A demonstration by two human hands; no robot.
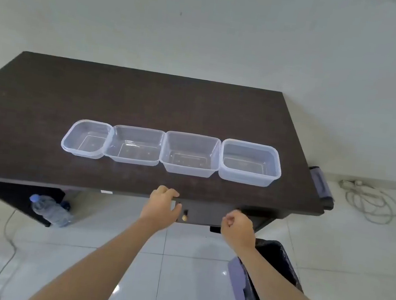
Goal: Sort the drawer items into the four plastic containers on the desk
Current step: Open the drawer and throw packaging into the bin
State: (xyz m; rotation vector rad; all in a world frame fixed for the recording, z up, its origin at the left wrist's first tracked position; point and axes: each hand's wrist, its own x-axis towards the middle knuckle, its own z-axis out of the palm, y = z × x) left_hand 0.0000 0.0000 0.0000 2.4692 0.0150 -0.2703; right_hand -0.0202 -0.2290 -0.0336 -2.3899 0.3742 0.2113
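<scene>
The left hand [162,207] has its fingers curled over the front edge of the desk [48,95], right at the top of the drawer [205,213], which looks shut. I cannot tell if the fingers hold the drawer's top lip or just the desk edge. The right hand [238,227] hangs in front of the drawer with its fingers curled, and it holds nothing.

The drawer's front runs left to right between the two hands, with a small gold key [185,216] just beside the left hand. The left hand is nearer, so it would likely pull toward the body.

The things to sort are hidden inside. Farther back, four clear containers [250,163] sit in a row across the desk, side by side, all with nothing in them.
</scene>
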